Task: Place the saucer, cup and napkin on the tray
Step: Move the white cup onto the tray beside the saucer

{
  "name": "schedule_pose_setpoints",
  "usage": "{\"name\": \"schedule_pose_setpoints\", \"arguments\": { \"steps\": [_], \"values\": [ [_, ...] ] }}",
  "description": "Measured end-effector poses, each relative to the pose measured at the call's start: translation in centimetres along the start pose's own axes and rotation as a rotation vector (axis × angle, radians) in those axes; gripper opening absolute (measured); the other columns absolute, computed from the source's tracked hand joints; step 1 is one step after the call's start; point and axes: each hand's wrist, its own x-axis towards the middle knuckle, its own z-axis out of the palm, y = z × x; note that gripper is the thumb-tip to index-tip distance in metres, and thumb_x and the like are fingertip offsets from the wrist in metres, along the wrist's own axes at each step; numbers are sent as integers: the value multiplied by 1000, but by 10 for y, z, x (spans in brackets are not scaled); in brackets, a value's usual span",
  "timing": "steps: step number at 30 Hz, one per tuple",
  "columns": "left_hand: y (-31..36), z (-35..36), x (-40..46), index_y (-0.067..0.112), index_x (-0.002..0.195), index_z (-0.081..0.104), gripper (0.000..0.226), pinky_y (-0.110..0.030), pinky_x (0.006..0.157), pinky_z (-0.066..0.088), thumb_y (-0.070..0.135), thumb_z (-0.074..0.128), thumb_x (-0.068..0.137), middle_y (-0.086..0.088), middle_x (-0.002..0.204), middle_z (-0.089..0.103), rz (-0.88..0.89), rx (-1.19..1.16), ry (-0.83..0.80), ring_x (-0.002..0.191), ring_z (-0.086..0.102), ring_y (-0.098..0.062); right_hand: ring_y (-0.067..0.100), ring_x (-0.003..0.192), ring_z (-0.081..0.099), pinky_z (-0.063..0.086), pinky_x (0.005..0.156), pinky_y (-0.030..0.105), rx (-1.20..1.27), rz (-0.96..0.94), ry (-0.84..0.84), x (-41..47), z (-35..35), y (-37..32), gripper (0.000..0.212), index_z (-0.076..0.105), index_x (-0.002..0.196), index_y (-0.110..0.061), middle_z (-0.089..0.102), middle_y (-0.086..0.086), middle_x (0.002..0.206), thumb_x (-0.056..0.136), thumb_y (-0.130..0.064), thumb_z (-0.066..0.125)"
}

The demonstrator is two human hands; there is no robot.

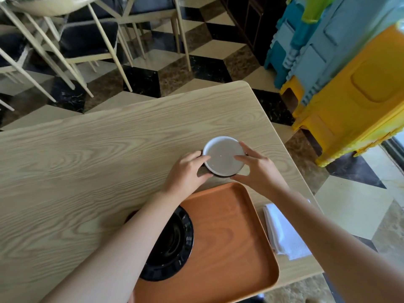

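Saucer (223, 155): a white round dish with a dark underside or rim beneath it, sitting on the bench (87, 154) just beyond the far edge of the tray (229, 232), towards the bench's right side.
Left hand (185, 173): fingers (202, 159) curled over the saucer's left rim, thumb low on its near edge, pinching the rim.
Right hand (255, 167): fingers spread across the right rim with the thumb at the near edge, mirroring the other side (a two-sided hold likely keeps the dish level for lifting).
Contact: whether the saucer is clear of the bench or resting on it cannot be told.
Tray: orange wood, at the near edge of the bench, partly covering a black round inset (172, 243) in the bench top; its surface is bare, so nothing has been loaded.
Napkin (284, 232): white, folded, lying on the bench just beside the tray's right edge, near the bench's right edge.
Cup: none plainly visible; the dark piece under the white dish might be part of it, though that is unclear.
Next step, as a judgement: bring the saucer towards the near side onto the tray.
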Motion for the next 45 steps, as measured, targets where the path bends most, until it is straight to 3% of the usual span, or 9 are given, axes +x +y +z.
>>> {"name": "schedule_pose_setpoints", "arguments": {
  "steps": [3,5,9,20,32,39,42,45],
  "values": [
    [7,-10,-10,1,100,70,46,-26,79,39,7,86,57,-18,95,69,20,-17,27,83,66,-32,26,114,58,45,88,30,46,-15,36,-12,-6,-6,51,67,108,-10,45,8,142,60,-16,84],
    [13,-17,-22,2,97,70,45,-28,77,46,10,87,56,-15,94,70,30,-36,31,80,66,-31,25,112,59,41,88,27,67,-23,47,-24,-10,-12,51,68,105,-10,47,9,140,57,-13,85],
    [23,-23,-54,7,99,70,44,-32,75,54,17,86,60,-9,98,70,29,-39,9,82,66,-26,25,116,56,45,91,33,111,-6,12,-54,-14,-22,52,68,105,-13,47,6,140,55,-10,84],
    [31,-6,-108,8,99,69,40,-24,86,43,22,83,65,-8,97,70,-53,1,-46,91,65,-23,30,111,58,45,91,35,103,-27,-129,-91,-2,-26,51,68,107,-10,47,10,140,59,-13,84],
    [28,-2,-102,7,101,68,40,-32,77,56,23,82,67,-8,94,70,-34,44,-25,87,65,-24,32,109,59,51,83,40,13,-75,-102,-86,1,-21,57,62,115,-8,43,9,143,63,-21,81],
    [31,-3,-106,6,108,63,47,-38,81,55,32,78,71,-12,102,66,-10,141,-95,95,63,-26,33,115,55,53,82,43,-84,-137,-112,-86,-1,-19,63,58,119,-7,46,13,140,64,-26,80],
    [35,-8,-110,7,120,57,54,-46,95,48,37,69,78,-18,125,58,-17,220,-144,115,55,-31,33,119,52,49,90,44,-123,-162,-131,-87,-9,-19,69,55,123,-7,50,16,137,62,-24,82],
    [47,-15,-117,3,123,56,48,-39,102,44,30,60,83,-18,133,53,-4,175,33,123,50,-28,33,109,60,49,87,43,-105,-90,-32,-99,-20,-12,59,58,119,-9,60,14,125,66,-22,80]
  ]
}}
